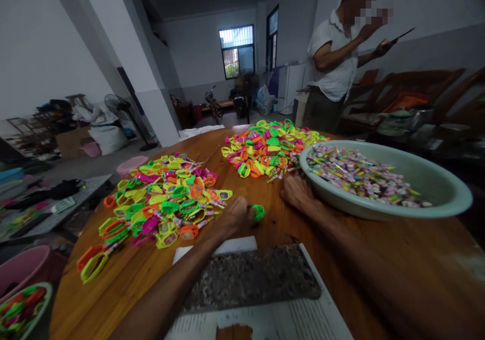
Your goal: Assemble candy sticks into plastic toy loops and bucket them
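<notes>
Nearest, a speckled stone slab (pixel 252 278) lies on printed paper (pixel 318 314) on the wooden worktop (pixel 94 299). Beyond it, the person's left hand (pixel 237 213) is closed on a green toy watch (pixel 258 212), right beside the left-hand heap of toy watches (pixel 162 193). The right hand (pixel 297 191) is at the basin (pixel 447 198) of wrapped sticks (pixel 364 173) — whether its fingers grip anything, one cannot tell. Farther off — a standing person (pixel 333 62).

Printed sheets (pixel 318 312) under dark speckled slab (pixel 252 277) on round wooden table (pixel 379 259) carry rows of small print, too small and blurred to read; no brand, number or sign legible anywhere else in view.
</notes>
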The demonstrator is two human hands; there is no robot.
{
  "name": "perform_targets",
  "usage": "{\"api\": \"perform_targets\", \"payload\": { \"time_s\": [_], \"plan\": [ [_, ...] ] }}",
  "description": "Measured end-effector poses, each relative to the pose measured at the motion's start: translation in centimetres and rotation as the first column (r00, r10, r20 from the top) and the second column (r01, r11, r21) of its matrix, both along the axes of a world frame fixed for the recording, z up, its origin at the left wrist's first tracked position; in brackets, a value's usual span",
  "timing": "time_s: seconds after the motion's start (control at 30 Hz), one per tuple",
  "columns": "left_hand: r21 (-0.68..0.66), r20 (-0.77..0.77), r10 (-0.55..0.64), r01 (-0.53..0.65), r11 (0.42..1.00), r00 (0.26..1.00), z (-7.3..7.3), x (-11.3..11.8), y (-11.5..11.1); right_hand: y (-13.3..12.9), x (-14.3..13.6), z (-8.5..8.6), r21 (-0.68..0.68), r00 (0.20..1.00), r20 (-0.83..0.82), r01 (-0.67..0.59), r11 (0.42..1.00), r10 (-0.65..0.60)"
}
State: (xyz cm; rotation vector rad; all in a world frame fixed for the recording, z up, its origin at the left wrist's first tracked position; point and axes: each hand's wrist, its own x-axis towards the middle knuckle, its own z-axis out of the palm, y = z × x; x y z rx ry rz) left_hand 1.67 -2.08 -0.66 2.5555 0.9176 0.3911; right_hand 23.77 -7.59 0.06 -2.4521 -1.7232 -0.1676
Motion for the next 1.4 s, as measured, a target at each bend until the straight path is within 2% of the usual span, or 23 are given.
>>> {"api": "perform_targets", "payload": {
  "time_s": [0.1,0.17,0.3,0.43,0.57,0.67,0.77,0.87,0.97,1.1,1.2,1.4],
  "plan": [
    [-0.065,-0.018,-0.107,0.106,0.992,0.994,1.1,-2.5,-1.0,-3.1,-2.3,0.7,-0.021,0.998,-0.062,-0.033,0.999,0.032],
    [-0.075,-0.037,-0.168,0.165,0.984,0.985,1.8,-4.3,-2.1,-6.1,-4.6,1.1,0.015,0.980,-0.163,-0.111,0.994,0.111],
    [0.023,-0.102,-0.181,0.184,0.983,0.978,2.5,-7.1,-4.5,-12.5,-9.9,1.1,0.166,0.887,-0.367,-0.235,0.958,0.282],
    [0.089,-0.202,-0.237,0.259,0.962,0.950,2.9,-8.1,-6.5,-16.1,-12.7,0.8,0.062,0.871,-0.364,-0.332,0.941,0.331],
    [0.105,-0.204,-0.251,0.276,0.955,0.946,3.1,-8.4,-7.5,-16.4,-12.2,1.9,-0.110,0.851,-0.323,-0.468,0.877,0.414],
    [0.107,-0.182,-0.250,0.271,0.956,0.951,2.8,-8.7,-7.9,-16.0,-11.4,2.6,-0.188,0.880,-0.150,-0.474,0.860,0.452],
    [0.116,-0.174,-0.261,0.283,0.952,0.950,2.2,-9.1,-7.9,-15.6,-10.9,2.1,-0.120,0.833,-0.035,-0.553,0.825,0.553],
    [0.093,-0.147,-0.271,0.286,0.954,0.951,1.7,-9.2,-7.8,-15.4,-11.0,0.5,-0.004,0.798,-0.076,-0.600,0.800,0.598],
    [0.054,-0.119,-0.269,0.277,0.959,0.956,1.3,-9.2,-7.7,-15.0,-11.5,-1.2,0.205,0.789,-0.129,-0.571,0.795,0.600],
    [0.052,-0.086,-0.254,0.259,0.965,0.963,0.9,-9.2,-7.7,-14.4,-12.4,-2.5,0.433,0.769,-0.134,-0.522,0.735,0.625],
    [0.064,-0.084,-0.257,0.262,0.963,0.963,0.8,-9.2,-7.8,-13.9,-12.6,-2.7,0.460,0.770,-0.086,-0.532,0.711,0.632],
    [0.114,-0.103,-0.245,0.257,0.960,0.964,0.6,-9.1,-7.7,-13.9,-12.4,-2.5,0.381,0.787,0.038,-0.581,0.719,0.616]
  ]
}}
